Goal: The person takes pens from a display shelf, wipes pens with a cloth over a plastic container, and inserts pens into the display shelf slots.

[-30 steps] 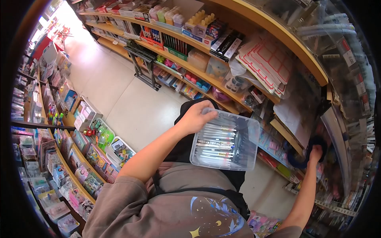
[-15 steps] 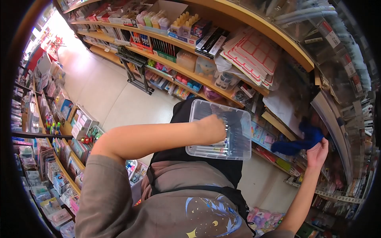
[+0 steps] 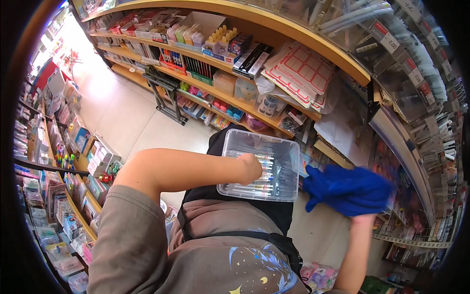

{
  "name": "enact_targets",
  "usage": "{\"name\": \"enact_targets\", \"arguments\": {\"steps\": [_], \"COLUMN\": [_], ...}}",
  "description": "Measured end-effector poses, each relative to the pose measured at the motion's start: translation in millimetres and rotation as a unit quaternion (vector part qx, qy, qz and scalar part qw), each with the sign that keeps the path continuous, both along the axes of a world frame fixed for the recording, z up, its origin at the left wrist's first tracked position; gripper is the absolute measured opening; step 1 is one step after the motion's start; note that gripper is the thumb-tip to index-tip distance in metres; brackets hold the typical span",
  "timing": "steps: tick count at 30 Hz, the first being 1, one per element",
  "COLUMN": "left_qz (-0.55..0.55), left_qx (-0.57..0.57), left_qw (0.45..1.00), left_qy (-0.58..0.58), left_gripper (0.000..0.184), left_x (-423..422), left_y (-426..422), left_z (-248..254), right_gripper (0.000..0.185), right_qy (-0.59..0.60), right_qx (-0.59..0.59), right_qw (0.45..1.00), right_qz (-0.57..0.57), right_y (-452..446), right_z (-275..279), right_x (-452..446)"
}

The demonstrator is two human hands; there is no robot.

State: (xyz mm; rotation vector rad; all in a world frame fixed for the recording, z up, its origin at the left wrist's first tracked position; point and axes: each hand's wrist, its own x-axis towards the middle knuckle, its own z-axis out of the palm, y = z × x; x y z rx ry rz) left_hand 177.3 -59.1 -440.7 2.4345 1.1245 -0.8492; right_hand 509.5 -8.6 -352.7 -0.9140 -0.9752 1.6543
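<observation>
On my lap rests a clear plastic box with several slim pens lying in it. My left hand is inside the box, over the pens, its fingers curled closed; what they grip, if anything, is hidden. To the right of the box, my right hand is closed on a bunched blue cloth. Motion blurs this hand and the cloth's right end, and the cloth covers most of the fingers.
Curved wooden shelves with stationery run along the far side. Paper sheets with red frames stick out from one shelf. A black folded metal stand leans there. Pen racks rise at right; packed display shelves stand at left.
My right hand has brought the blue cloth down and left from the shelf toward the box, and the cloth now looks fuller. My left hand has shifted slightly left and lower, showing more pens.
</observation>
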Motion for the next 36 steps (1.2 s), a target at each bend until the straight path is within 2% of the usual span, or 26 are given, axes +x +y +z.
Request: {"name": "enact_targets", "arguments": {"steps": [2,3,6,8,11,12,13,14,15,16,17,19,20,22,23,24,25,27,29,31,32,33,36], "left_qz": [0.007,0.009,0.006,0.0,0.149,0.185,0.282,0.368,0.442,0.449,0.453,0.458,0.453,0.456,0.451,0.461,0.472,0.479,0.517,0.488,0.484,0.483,0.478], "left_qx": [0.0,0.004,0.031,0.074,0.022,0.019,-0.054,-0.125,-0.194,-0.217,-0.245,-0.278,-0.286,-0.296,-0.297,-0.289,-0.28,-0.255,-0.238,-0.231,-0.245,-0.254,-0.267], "left_qw": [1.0,0.999,0.999,0.997,0.985,0.978,0.932,0.857,0.755,0.706,0.615,0.521,0.501,0.46,0.432,0.417,0.401,0.418,0.44,0.469,0.465,0.471,0.482], "left_qy": [0.021,0.031,0.039,0.005,-0.082,-0.098,-0.222,-0.338,-0.444,-0.503,-0.597,-0.664,-0.679,-0.702,-0.722,-0.728,-0.733,-0.729,-0.695,-0.699,-0.699,-0.693,-0.684], "left_gripper": [0.017,0.019,0.027,0.034,0.035,0.032,0.028,0.024,0.021,0.017,0.017,0.017,0.017,0.018,0.016,0.013,0.01,0.01,0.009,0.009,0.01,0.01,0.012], "left_x": [5.5,7.9,8.3,-0.4,-10.2,-16.9,-23.6,-30.9,-38.6,-42.3,-41.5,-35.1,-30.8,-22.5,-20.6,-20.8,-21.9,-25.5,-23.8,-23.3,-23.8,-24.1,-22.4], "left_y": [-4.6,-6.0,-8.4,-8.8,5.4,9.7,9.6,8.0,7.8,5.2,2.7,-5.4,-6.9,-9.2,-11.6,-13.8,-15.6,-21.6,-29.9,-30.8,-31.5,-32.3,-29.3], "left_z": [7.8,6.5,-5.2,-12.0,25.8,32.3,43.5,57.6,67.7,66.3,56.7,61.0,55.9,44.3,46.2,42.2,35.1,21.6,33.1,30.2,33.1,35.4,38.2], "right_gripper": [0.023,0.022,0.023,0.026,0.03,0.03,0.03,0.029,0.028,0.028,0.027,0.026,0.024,0.024,0.026,0.026,0.026,0.024,0.024,0.023,0.026,0.024,0.022], "right_qy": [-0.188,-0.05,-0.15,-0.063,0.079,0.067,0.057,0.103,0.104,0.105,0.105,0.123,0.154,0.166,0.101,-0.038,-0.077,-0.1,-0.08,-0.087,-0.118,-0.104,-0.079], "right_qx": [0.079,-0.04,0.084,0.052,-0.022,0.007,0.038,-0.014,-0.016,-0.017,-0.017,-0.053,-0.159,-0.204,-0.183,-0.107,-0.024,-0.042,0.01,0.03,0.127,0.129,0.09], "right_qw": [0.966,0.991,0.959,0.985,0.994,0.995,0.995,0.993,0.992,0.99,0.987,0.975,0.964,0.941,0.945,0.972,0.98,0.989,0.995,0.996,0.985,0.983,0.988], "right_qz": [0.16,0.117,0.227,0.154,0.079,0.079,0.076,0.051,0.071,0.094,0.118,0.177,0.149,0.212,0.251,0.204,0.181,0.105,0.053,-0.003,-0.002,-0.074,-0.099], "right_y": [-15.5,-24.9,-23.8,-9.8,-4.7,0.0,4.0,2.2,5.5,11.4,16.7,13.8,6.9,1.6,-7.8,-19.8,-25.9,-35.1,-28.6,-30.0,-18.0,-13.0,-5.6], "right_z": [-19.3,-44.8,16.3,18.8,55.2,53.1,50.9,48.6,38.4,23.4,14.5,12.8,9.7,-5.4,-15.1,-10.4,-20.8,-21.6,-50.1,-37.5,-63.9,-69.8,-70.3], "right_x": [-47.3,-53.5,-102.2,-108.4,-121.0,-120.5,-120.2,-123.8,-123.9,-125.1,-127.2,-146.7,-161.3,-188.6,-196.6,-214.0,-224.0,-237.4,-245.2,-245.9,-239.9,-243.7,-236.3]}}
